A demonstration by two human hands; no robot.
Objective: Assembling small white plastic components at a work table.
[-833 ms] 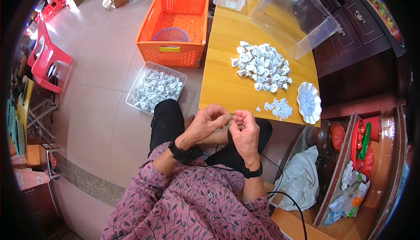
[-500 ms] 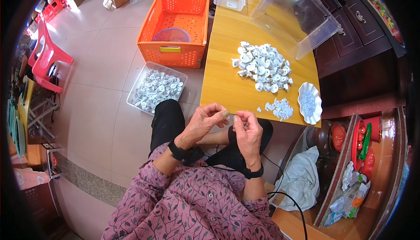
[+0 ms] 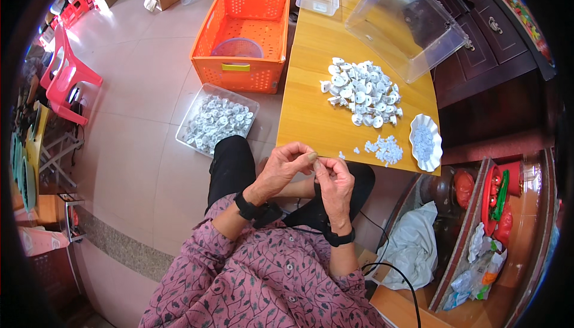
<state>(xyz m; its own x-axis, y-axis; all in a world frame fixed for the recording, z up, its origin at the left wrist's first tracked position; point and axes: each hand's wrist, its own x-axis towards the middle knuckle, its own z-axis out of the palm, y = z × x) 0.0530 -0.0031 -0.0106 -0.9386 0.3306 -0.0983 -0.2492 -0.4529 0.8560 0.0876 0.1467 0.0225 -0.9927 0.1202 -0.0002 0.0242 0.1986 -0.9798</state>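
Just off the table's front edge, my left hand and my right hand meet fingertip to fingertip, both closed in a pinch. Whatever lies between the fingers is too small and hidden to make out. On the wooden table, a heap of white plastic knob-like parts lies beyond my hands. Closer to me is a scatter of tiny pale-blue pieces, with a stray small piece beside my right hand. More of these fill a white scalloped dish at the table's right corner.
On the floor at left, a clear tub holds many similar white parts. Behind it stands an orange crate with a purple basket inside. Clear plastic bins sit at the table's far end. A red chair stands far left; a shelf borders the right.
My right hand has moved slightly left, so both hands' fingertips now touch. A stray small piece at the table edge has come into sight beside it. The whole view has shifted a little.
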